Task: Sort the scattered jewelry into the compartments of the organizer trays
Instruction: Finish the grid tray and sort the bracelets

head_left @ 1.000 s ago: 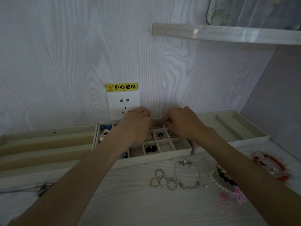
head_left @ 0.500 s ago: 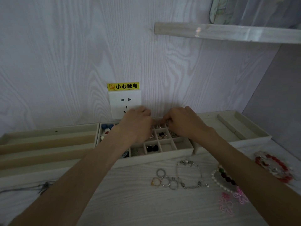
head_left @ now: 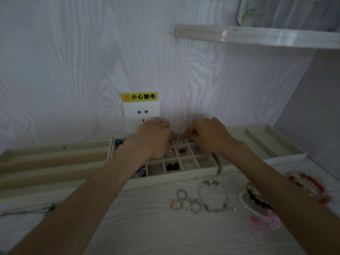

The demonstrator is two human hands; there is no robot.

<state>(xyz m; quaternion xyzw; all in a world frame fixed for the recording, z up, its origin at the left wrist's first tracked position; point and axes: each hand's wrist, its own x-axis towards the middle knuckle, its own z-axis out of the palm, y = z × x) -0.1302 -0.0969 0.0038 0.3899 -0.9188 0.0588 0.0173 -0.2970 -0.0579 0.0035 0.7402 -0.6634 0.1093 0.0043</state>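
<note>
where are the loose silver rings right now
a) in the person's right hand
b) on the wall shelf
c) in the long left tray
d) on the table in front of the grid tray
d: the cluster of small silver rings lies on the pale wood-grain table, just in front of the beige grid organizer tray.

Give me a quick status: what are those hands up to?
Left hand and right hand both over the grid tray's back row, fingers curled; grip contents unseen. Rings, bracelets unsorted on table. Nothing in the way.
</note>
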